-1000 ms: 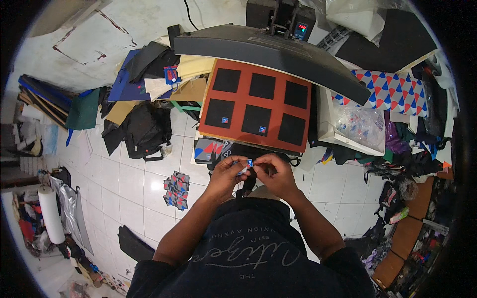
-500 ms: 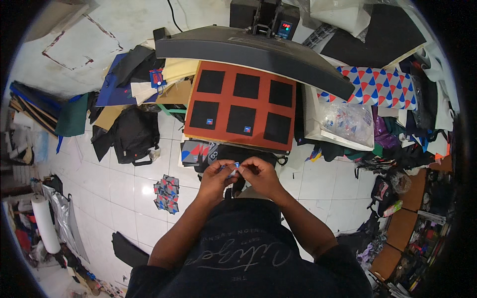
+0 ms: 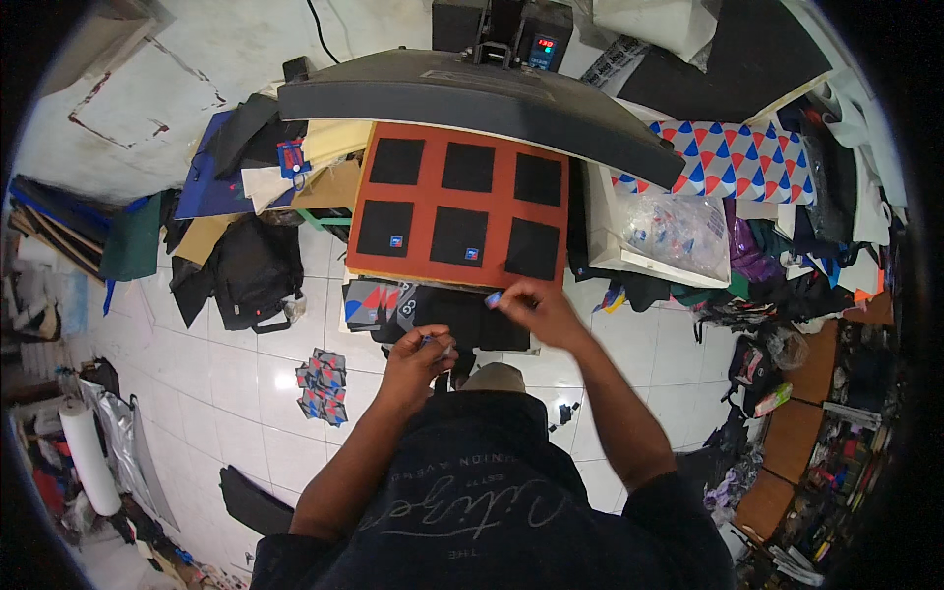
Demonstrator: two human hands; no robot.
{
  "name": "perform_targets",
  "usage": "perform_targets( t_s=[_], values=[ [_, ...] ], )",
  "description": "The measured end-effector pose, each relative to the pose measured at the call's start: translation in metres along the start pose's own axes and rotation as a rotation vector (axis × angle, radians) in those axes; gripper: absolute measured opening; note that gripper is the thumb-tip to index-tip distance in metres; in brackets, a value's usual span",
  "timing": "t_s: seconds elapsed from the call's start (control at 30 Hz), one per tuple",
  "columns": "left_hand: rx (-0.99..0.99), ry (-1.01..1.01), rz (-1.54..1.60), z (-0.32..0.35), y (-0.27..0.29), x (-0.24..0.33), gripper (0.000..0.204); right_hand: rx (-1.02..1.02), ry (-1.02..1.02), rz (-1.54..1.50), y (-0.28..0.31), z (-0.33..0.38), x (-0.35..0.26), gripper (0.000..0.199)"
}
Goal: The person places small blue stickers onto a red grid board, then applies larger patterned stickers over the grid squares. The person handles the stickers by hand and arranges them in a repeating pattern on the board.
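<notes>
Between the fingertips of my right hand [image 3: 543,313] is a small blue label [image 3: 495,301], just in front of the near right part of the heat press's red-orange bed [image 3: 430,231]. My left hand [image 3: 417,366] is closed around several small pale pieces, nearer my body; the fingers partly hide them. Several black fabric squares lie in two rows on the bed. Small blue labels sit on the near left square [image 3: 379,221] and the near middle square [image 3: 457,224], each toward its lower right corner. The near right square [image 3: 534,246] bears no label.
The press's dark upper plate [image 3: 472,103] is raised over the bed's far edge. At the right stands a white tray [image 3: 644,270] holding a clear plastic bag [image 3: 674,226]. A black bag [image 3: 256,275] and a pile of patterned pieces [image 3: 323,388] lie on the floor at the left.
My hands were together over the small pieces. Now the right hand has drawn away forward and to the right with one blue label; the left keeps the others. The view has shifted slightly.
</notes>
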State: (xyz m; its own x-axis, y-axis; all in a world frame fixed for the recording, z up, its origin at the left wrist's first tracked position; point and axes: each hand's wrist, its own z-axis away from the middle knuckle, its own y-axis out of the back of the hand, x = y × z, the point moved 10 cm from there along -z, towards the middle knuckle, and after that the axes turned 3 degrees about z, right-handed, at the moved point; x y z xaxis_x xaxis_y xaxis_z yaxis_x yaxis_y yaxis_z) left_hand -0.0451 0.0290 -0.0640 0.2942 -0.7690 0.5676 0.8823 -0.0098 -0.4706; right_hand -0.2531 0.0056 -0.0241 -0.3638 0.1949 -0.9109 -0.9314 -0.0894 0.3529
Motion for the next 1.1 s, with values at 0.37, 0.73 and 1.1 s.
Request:
perform_targets(
  t_s=[0.37, 0.73, 1.1],
  values=[
    [0.083, -0.003, -0.071, 0.007, 0.034, -0.007, 0.017, -0.258, -0.017, 0.445, 0.085, -0.050, 0.078, 0.020],
    [0.125, 0.042, -0.096, 0.017, 0.031, 0.000, 0.019, -0.124, 0.040, 0.645, 0.085, -0.058, 0.075, 0.016],
    [0.098, 0.046, -0.108, 0.009, 0.030, -0.004, 0.020, -0.103, 0.104, 0.696, 0.080, -0.056, 0.067, 0.015]
  ],
)
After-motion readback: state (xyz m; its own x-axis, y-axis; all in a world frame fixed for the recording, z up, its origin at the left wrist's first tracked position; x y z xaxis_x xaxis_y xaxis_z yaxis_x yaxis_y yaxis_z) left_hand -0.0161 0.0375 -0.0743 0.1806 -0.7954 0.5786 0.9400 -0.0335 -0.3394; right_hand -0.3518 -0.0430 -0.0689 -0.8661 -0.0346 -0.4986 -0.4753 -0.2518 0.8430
